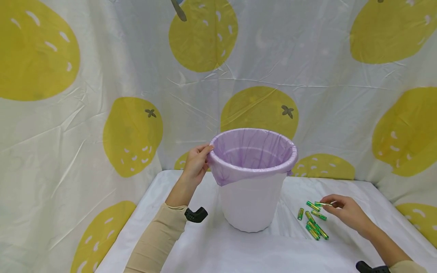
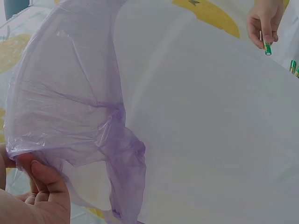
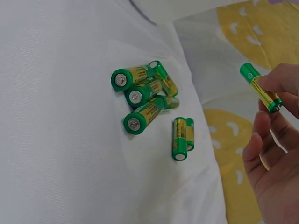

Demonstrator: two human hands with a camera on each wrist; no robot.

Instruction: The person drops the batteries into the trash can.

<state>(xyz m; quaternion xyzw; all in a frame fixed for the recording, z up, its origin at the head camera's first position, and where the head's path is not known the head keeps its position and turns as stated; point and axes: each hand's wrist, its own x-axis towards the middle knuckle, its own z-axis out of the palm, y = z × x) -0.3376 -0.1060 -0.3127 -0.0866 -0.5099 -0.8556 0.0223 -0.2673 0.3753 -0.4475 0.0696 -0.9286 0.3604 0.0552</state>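
Note:
A white trash can (image 1: 250,204) stands upright on the white-covered table, lined with a thin purple trash bag (image 1: 252,151) folded over its rim. At the rim's left side my left hand (image 1: 197,163) grips the edge, thumb and fingers on the bag; the left wrist view shows the bag's loose purple fold (image 2: 126,158) hanging beside that hand. To the right of the can, my right hand (image 1: 349,213) pinches one green and gold battery (image 3: 261,87) between thumb and fingers, above the others. Several similar batteries (image 3: 145,114) lie in a loose group on the cloth below.
A white cloth (image 1: 211,250) covers the table. Behind and at both sides hangs a pale curtain (image 1: 317,113) printed with yellow fruit. Black wrist camera mounts (image 1: 196,215) sit on both forearms. The can stands between the two hands, left of the batteries.

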